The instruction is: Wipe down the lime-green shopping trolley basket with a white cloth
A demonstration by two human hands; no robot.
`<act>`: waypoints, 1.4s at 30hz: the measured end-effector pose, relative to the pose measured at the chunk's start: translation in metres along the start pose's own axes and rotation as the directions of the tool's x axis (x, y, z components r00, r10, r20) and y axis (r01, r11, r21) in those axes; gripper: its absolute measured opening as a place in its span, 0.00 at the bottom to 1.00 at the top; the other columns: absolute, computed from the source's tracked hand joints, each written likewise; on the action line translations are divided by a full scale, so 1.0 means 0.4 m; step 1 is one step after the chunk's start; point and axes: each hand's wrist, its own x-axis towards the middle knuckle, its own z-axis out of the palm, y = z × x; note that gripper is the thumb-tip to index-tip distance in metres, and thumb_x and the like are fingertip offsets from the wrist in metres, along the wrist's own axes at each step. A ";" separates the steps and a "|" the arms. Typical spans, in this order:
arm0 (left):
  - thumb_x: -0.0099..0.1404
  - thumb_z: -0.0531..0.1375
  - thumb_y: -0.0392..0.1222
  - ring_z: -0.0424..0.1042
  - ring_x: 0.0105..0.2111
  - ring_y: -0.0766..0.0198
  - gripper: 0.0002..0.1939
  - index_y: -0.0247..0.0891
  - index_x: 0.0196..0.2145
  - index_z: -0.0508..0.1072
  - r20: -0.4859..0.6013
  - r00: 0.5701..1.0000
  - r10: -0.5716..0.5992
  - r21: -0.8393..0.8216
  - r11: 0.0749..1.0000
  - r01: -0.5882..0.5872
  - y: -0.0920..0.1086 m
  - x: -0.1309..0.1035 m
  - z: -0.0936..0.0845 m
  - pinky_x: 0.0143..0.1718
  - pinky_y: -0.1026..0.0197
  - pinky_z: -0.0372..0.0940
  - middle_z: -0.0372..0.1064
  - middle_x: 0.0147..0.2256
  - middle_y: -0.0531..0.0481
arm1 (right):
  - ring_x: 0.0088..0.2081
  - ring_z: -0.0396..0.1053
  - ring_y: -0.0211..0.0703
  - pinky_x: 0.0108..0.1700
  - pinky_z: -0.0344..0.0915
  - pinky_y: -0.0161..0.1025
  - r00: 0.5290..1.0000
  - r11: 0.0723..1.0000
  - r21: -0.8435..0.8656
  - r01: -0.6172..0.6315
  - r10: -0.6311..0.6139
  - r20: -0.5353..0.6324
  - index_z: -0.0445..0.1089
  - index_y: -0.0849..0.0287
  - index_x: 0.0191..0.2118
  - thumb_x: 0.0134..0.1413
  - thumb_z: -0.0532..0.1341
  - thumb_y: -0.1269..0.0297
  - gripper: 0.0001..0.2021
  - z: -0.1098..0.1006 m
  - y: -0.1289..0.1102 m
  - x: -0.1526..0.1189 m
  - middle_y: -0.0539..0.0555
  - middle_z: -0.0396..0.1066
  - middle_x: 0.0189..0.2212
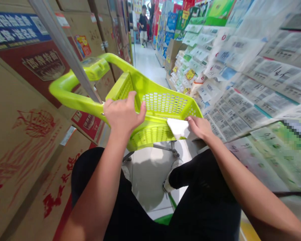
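A lime-green plastic shopping cart (163, 97) with perforated walls stands tilted across the middle of the view, its handle loop at the left. My left hand (124, 112) rests on the cart's near rim, fingers over the edge and thumb raised. At the near right corner, my right hand (199, 127) pinches a white sheet or cloth (178, 128) that lies against the rim. The part of the basket floor that shows holds nothing I can make out.
Stacked cardboard boxes (17, 144) line the left side, crossed by a grey metal pole (65, 50). Packaged goods (261, 87) fill shelves at the right. Down the aisle (147, 60) stand people (143, 25). My legs flank the cart's wheels.
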 end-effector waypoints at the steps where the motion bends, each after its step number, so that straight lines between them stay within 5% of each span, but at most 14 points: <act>1: 0.70 0.51 0.57 0.75 0.42 0.43 0.29 0.42 0.62 0.71 0.001 1.000 -0.019 -0.008 1.000 0.019 0.009 -0.004 -0.003 0.54 0.41 0.56 0.77 0.34 0.42 | 0.44 0.76 0.57 0.37 0.55 0.41 1.000 1.000 0.007 0.007 -0.007 -0.005 0.79 0.54 0.52 0.74 0.39 0.45 0.33 0.000 -0.006 -0.001 0.60 0.81 0.43; 6: 0.66 0.53 0.56 0.76 0.43 0.42 0.32 0.40 0.62 0.72 0.053 0.997 -0.052 -0.043 0.998 0.054 0.063 -0.016 0.000 0.51 0.41 0.57 0.78 0.37 0.40 | 0.41 0.76 0.54 0.36 0.54 0.40 0.962 0.959 0.084 0.272 -0.271 -0.023 0.77 0.52 0.53 0.74 0.40 0.40 0.32 -0.023 -0.216 0.007 0.56 0.81 0.41; 10: 0.63 0.56 0.57 0.77 0.39 0.43 0.29 0.39 0.55 0.77 -0.019 1.000 0.011 -0.089 0.996 -0.013 0.054 -0.012 0.026 0.49 0.42 0.59 0.77 0.34 0.41 | 0.42 0.76 0.53 0.36 0.54 0.41 0.901 0.892 0.132 0.433 -0.429 -0.054 0.74 0.53 0.52 0.74 0.36 0.40 0.34 -0.038 -0.355 0.027 0.56 0.81 0.43; 13: 0.62 0.57 0.56 0.76 0.37 0.44 0.24 0.40 0.49 0.79 -0.077 0.996 0.035 -0.098 0.994 -0.043 0.024 -0.003 0.038 0.48 0.42 0.60 0.76 0.31 0.43 | 0.41 0.76 0.53 0.36 0.54 0.41 0.912 0.910 0.086 0.406 -0.409 0.019 0.74 0.54 0.50 0.74 0.35 0.39 0.35 -0.035 -0.297 0.034 0.56 0.80 0.40; 18: 0.64 0.56 0.53 0.75 0.35 0.46 0.19 0.43 0.45 0.79 -0.121 0.992 0.039 -0.141 0.988 -0.056 0.000 0.005 0.040 0.49 0.41 0.60 0.73 0.28 0.45 | 0.39 0.76 0.56 0.35 0.55 0.43 0.988 0.987 -0.096 0.129 -0.120 0.099 0.77 0.61 0.43 0.74 0.34 0.43 0.38 -0.012 -0.019 0.025 0.64 0.80 0.36; 21: 0.64 0.56 0.52 0.74 0.35 0.48 0.16 0.43 0.42 0.79 -0.148 0.986 0.072 -0.120 0.989 -0.090 0.022 0.001 0.043 0.48 0.43 0.60 0.74 0.29 0.46 | 0.44 0.77 0.58 0.39 0.59 0.43 0.997 0.997 -0.073 0.006 -0.001 0.072 0.79 0.62 0.44 0.74 0.33 0.44 0.40 -0.002 0.069 0.024 0.66 0.81 0.40; 24: 0.64 0.56 0.52 0.74 0.34 0.48 0.15 0.42 0.39 0.78 -0.146 0.987 0.074 -0.121 0.988 -0.092 0.053 -0.005 0.048 0.46 0.43 0.59 0.75 0.31 0.44 | 0.48 0.77 0.60 0.42 0.60 0.44 0.999 0.999 0.022 0.032 -0.033 0.043 0.80 0.58 0.50 0.73 0.33 0.44 0.40 -0.003 0.016 0.025 0.63 0.81 0.45; 28: 0.64 0.56 0.52 0.74 0.33 0.48 0.14 0.41 0.35 0.77 -0.112 0.990 0.090 -0.121 0.987 -0.103 0.060 -0.003 0.050 0.45 0.44 0.59 0.74 0.30 0.44 | 0.46 0.76 0.56 0.42 0.59 0.43 0.943 0.926 0.179 0.333 -0.330 -0.048 0.77 0.55 0.51 0.73 0.35 0.40 0.37 -0.014 -0.168 0.019 0.58 0.81 0.43; 31: 0.64 0.56 0.52 0.73 0.33 0.48 0.14 0.41 0.32 0.75 -0.091 0.991 0.098 -0.083 0.991 -0.105 0.026 0.007 0.053 0.46 0.43 0.58 0.73 0.29 0.44 | 0.43 0.75 0.53 0.39 0.57 0.42 0.900 0.875 0.209 0.436 -0.427 -0.090 0.76 0.54 0.49 0.74 0.34 0.40 0.37 -0.016 -0.223 0.017 0.56 0.81 0.41; 36: 0.65 0.56 0.52 0.73 0.35 0.49 0.14 0.41 0.29 0.73 -0.086 0.995 0.046 -0.084 0.995 -0.053 -0.040 0.025 0.058 0.50 0.44 0.57 0.70 0.28 0.45 | 0.33 0.72 0.52 0.34 0.53 0.43 0.955 0.955 0.026 0.296 -0.296 0.004 0.75 0.57 0.39 0.72 0.35 0.38 0.37 0.004 -0.044 0.019 0.59 0.77 0.32; 39: 0.65 0.56 0.54 0.73 0.35 0.50 0.15 0.40 0.29 0.72 -0.098 0.993 0.064 -0.051 0.996 -0.070 -0.051 0.026 0.059 0.50 0.45 0.57 0.70 0.28 0.46 | 0.37 0.74 0.53 0.39 0.59 0.44 0.963 0.962 0.059 0.268 -0.267 -0.033 0.75 0.58 0.38 0.72 0.33 0.39 0.39 0.022 0.075 0.022 0.62 0.78 0.35; 42: 0.66 0.56 0.54 0.72 0.33 0.51 0.16 0.41 0.28 0.71 -0.125 0.990 0.059 -0.025 0.998 -0.063 -0.038 0.022 0.060 0.49 0.46 0.57 0.69 0.27 0.47 | 0.43 0.76 0.56 0.43 0.63 0.45 0.970 0.965 0.098 0.242 -0.238 -0.053 0.77 0.59 0.42 0.72 0.32 0.38 0.41 0.026 0.096 0.026 0.64 0.80 0.42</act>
